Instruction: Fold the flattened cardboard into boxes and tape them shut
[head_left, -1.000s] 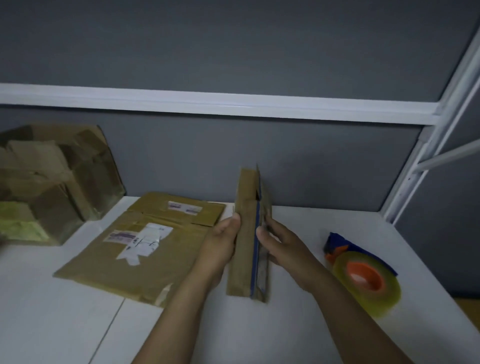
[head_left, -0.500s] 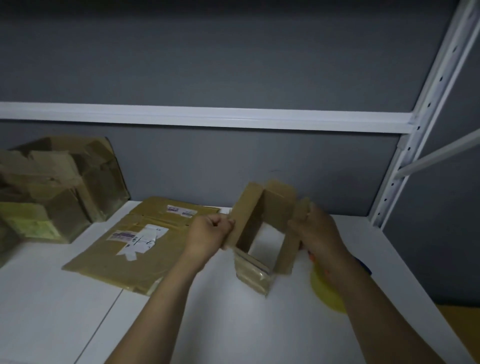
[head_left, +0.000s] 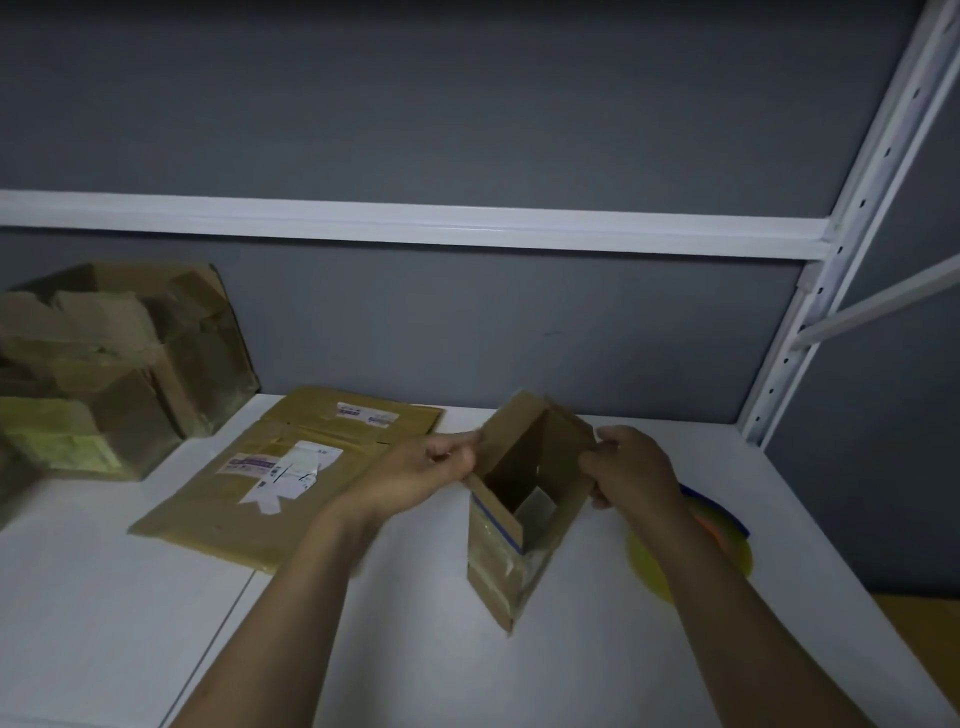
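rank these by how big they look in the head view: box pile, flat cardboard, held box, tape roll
1. box pile and flat cardboard: about alike; the pile runs off the frame, so unranked.
2. held box.
3. tape roll, partly hidden behind the right arm.

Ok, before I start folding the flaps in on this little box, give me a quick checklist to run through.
1. Box opened up: ok. The small box is spread into an open tube.
2. Grip on both sides: ok. The left hand pinches its left wall and the right hand grips its right wall.
3. Corners square: cannot tell. It sits corner-on to the camera.
4. Bottom flaps closed: not ok. The table shows through the opening.
5. Tape within reach: ok. The tape roll lies on the table by the right forearm, partly hidden by it.
6. Working space: ok. The flattened cardboard lies off to the left, apart from the box.
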